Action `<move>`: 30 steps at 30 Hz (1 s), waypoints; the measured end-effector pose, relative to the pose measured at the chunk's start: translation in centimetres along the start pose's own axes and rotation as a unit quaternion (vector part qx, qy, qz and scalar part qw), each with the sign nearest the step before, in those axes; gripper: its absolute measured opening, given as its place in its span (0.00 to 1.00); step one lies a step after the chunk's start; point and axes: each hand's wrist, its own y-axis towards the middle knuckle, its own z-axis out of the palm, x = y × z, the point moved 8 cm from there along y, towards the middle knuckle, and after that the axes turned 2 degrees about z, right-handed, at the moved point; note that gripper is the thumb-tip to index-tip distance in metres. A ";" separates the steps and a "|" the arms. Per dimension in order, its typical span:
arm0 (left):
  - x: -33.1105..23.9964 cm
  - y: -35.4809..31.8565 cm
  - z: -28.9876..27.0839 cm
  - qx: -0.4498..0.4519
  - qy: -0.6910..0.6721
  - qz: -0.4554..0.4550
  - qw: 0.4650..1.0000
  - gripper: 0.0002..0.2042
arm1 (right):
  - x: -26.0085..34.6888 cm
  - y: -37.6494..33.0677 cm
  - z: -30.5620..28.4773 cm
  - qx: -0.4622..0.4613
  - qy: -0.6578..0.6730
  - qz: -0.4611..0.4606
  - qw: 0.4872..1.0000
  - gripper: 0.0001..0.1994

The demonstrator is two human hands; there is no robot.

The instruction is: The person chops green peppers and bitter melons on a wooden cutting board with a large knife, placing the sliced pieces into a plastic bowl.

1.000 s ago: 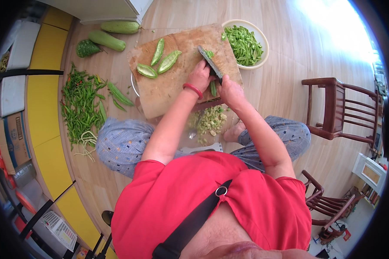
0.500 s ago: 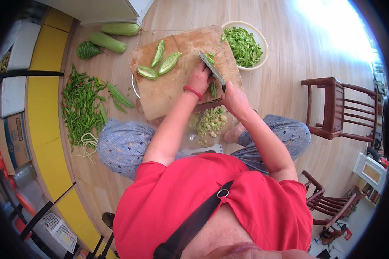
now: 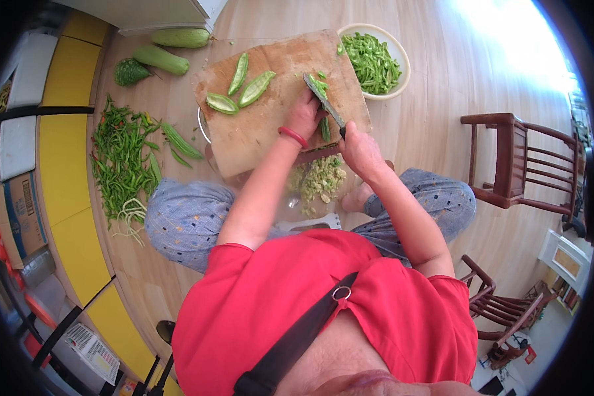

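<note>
On the wooden cutting board (image 3: 277,63), my left hand (image 3: 304,115) presses with bent fingers on a piece of bitter gourd (image 3: 325,129), partly hidden by the hand and knife. My right hand (image 3: 362,148) is wrapped round the black handle of a kitchen knife (image 3: 323,99). The blade lies slantwise right beside my left fingers, its tip pointing away from me. Thin green slices (image 3: 320,86) lie along the blade near its tip. Three hollowed bitter gourd halves (image 3: 256,89) rest on the board's left part.
Beyond the board's right edge stands a pale bowl (image 3: 402,53) of green strips. Scooped-out gourd pulp (image 3: 323,178) lies between my feet. On the floor at left are a heap of green chillies (image 3: 122,158) and several whole gourds (image 3: 162,59). A wooden chair (image 3: 508,162) stands at right.
A few more cut slices show beside the knife tip. Both hands keep nearly the same place on the board, and the whole view has shifted slightly.
</note>
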 end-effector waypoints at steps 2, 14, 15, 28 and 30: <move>-0.8 0.6 -0.3 0.022 0.023 0.003 0.999 0.21 | -0.4 0.4 0.2 -0.007 0.003 0.000 1.000 0.10; -0.4 -0.2 -0.2 -0.009 0.049 0.000 0.999 0.19 | -0.3 0.4 0.1 0.000 -0.015 -0.012 1.000 0.09; -0.4 -0.3 0.0 0.000 0.062 -0.003 0.998 0.19 | 0.0 1.3 0.2 -0.011 -0.012 -0.025 1.000 0.08; -0.5 0.0 0.2 0.009 0.060 -0.013 0.998 0.18 | 0.4 1.8 0.1 -0.021 0.000 -0.027 0.999 0.08; -0.8 0.1 0.4 0.008 0.077 0.002 0.997 0.19 | -0.1 2.4 0.4 -0.038 -0.005 -0.031 0.999 0.08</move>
